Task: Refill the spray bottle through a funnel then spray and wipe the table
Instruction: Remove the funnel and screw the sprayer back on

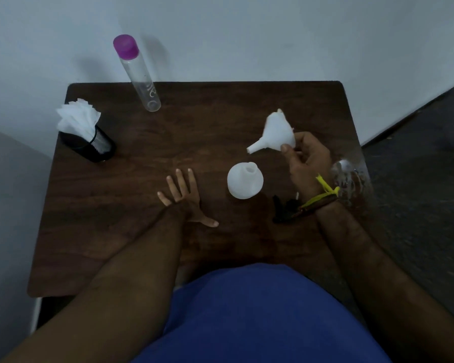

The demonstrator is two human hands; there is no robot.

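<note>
A round white spray bottle (244, 181) stands uncapped on the dark wooden table (131, 158), its open neck facing up. My right hand (307, 160) pinches the rim of a white funnel (277, 133) and holds it in the air above and right of the bottle, spout pointing down-left. Flat on the table left of the bottle lies my left hand (182, 195), fingers spread. The black spray head (285, 208) lies on the table beneath my right wrist. A tall clear bottle with a purple cap (138, 74) stands at the back.
A black mesh cup of white tissues (85, 132) stands at the back left. A clear object (347, 176), blurred, sits at the table's right edge. White walls close the back and left; dark floor lies to the right.
</note>
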